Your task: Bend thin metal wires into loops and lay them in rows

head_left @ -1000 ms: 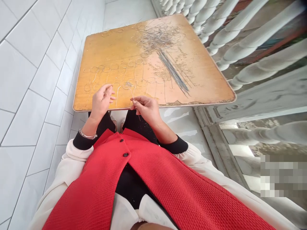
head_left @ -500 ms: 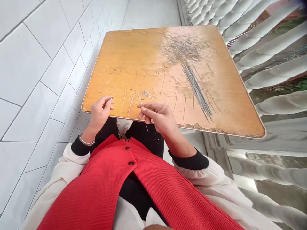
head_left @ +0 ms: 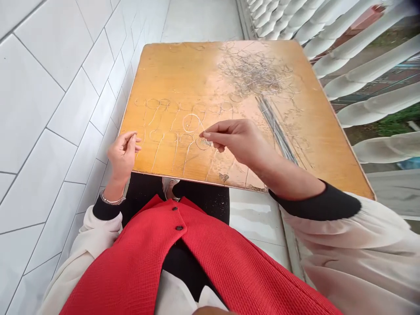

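My right hand (head_left: 234, 138) pinches a thin looped wire (head_left: 191, 123) between thumb and fingertips, its round loop pointing away to the left over the board. At the board's near left edge, my left hand (head_left: 124, 151) has its fingers pressed together; whatever they hold, if anything, is too small to make out. On the orange wooden board (head_left: 177, 70) lie rows of similar looped wires (head_left: 155, 151) with straight tails. A tangled pile of thin wires (head_left: 257, 72) sits at the far right, and a bundle of straight wires (head_left: 275, 127) is partly behind my right forearm.
White wall tiles (head_left: 49, 100) rise close along the left. Pale balusters (head_left: 357, 83) run along the right side of the board. My legs in dark trousers (head_left: 203, 197) are under the board's near edge.
My right hand has moved up and right, farther over the board, with the looped wire still pinched. My left hand has shifted slightly left. The view has moved a little.
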Demonstrator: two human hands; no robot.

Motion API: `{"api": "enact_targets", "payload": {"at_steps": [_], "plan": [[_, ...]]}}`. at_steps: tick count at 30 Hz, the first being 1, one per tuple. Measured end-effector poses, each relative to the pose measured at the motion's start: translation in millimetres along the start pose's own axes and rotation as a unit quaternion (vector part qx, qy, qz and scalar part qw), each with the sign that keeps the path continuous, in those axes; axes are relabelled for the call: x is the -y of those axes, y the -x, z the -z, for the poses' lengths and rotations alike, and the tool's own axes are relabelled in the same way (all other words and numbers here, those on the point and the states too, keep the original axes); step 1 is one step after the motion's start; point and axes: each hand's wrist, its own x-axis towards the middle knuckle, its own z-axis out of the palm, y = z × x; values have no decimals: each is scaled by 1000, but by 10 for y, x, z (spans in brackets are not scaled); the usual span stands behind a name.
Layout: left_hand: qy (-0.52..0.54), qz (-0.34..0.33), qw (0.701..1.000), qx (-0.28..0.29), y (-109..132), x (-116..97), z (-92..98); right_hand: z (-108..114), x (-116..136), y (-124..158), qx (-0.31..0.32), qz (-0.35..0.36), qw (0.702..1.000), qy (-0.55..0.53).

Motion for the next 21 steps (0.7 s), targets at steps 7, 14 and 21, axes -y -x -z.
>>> {"api": "enact_targets", "payload": {"at_steps": [7, 14, 21], "plan": [[-48, 14, 999, 0, -12, 110, 147, -593, 140, -95, 94, -54, 991, -76], [-74, 24, 997, 29, 103, 186, 130, -1138, 125, -382, 111, -100, 984, -93], [-91, 12, 995, 25, 101, 226, 146, -1333, 226, -616, 93, -143, 980, -101]]}}
